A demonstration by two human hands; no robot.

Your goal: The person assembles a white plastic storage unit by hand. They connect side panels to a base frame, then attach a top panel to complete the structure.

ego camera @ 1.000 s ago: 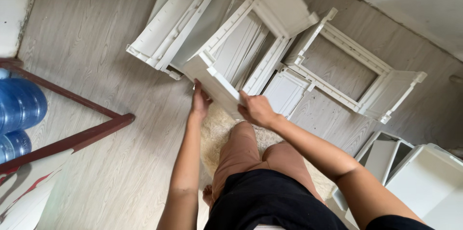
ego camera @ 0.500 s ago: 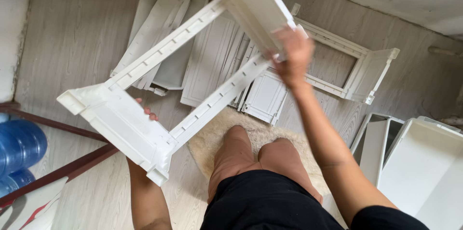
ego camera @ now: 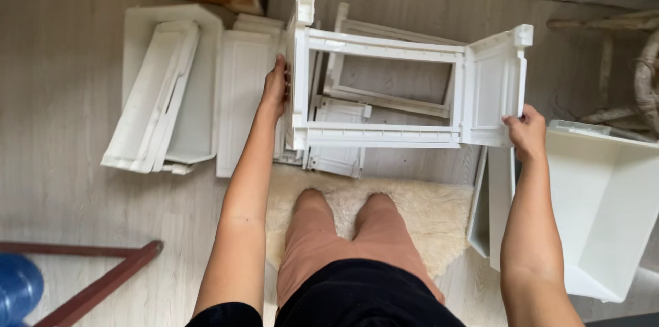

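I hold the white plastic frame [ego camera: 405,83] between my 2 hands, in the air above the floor and in front of my knees. My left hand [ego camera: 276,87] is pressed flat against the left end panel with the fingers laid along its edge, and my right hand [ego camera: 525,133] is closed on the lower corner of the right end panel, thumb on the front. I judge the grip as not very safe: the left hand only pushes from the side and does not wrap anything, so if the 2 hands move apart a little, the left end can drop onto the loose white panels [ego camera: 336,155] lying under it. The rails between the end panels look thin, and a twist between my hands could pull them out of their joints. The fluffy rug [ego camera: 425,207] under my knees may also slide on the smooth floor when I lean forward. About containers: the big white drawer bin [ego camera: 604,210] at my right stands open, and I see nothing inside. The shallow white tray [ego camera: 161,94] at the left holds a narrower white piece laid at a slant.
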